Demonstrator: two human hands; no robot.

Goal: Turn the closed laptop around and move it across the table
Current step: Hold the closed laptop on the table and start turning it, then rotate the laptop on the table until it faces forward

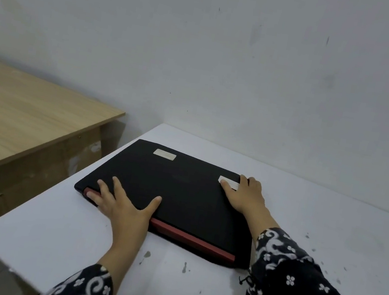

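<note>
A closed black laptop with a red strip along its near edge lies flat on the white table, set at an angle. Two pale stickers sit on its lid. My left hand rests spread over the near left corner, fingers on the lid and the red edge. My right hand lies on the far right corner, thumb on the lid and fingers curled over the side edge. Both hands grip the laptop.
A light wooden table stands to the left, lower, with a gap between it and the white table. A grey wall runs close behind. Dark stains mark the white surface near the front and right.
</note>
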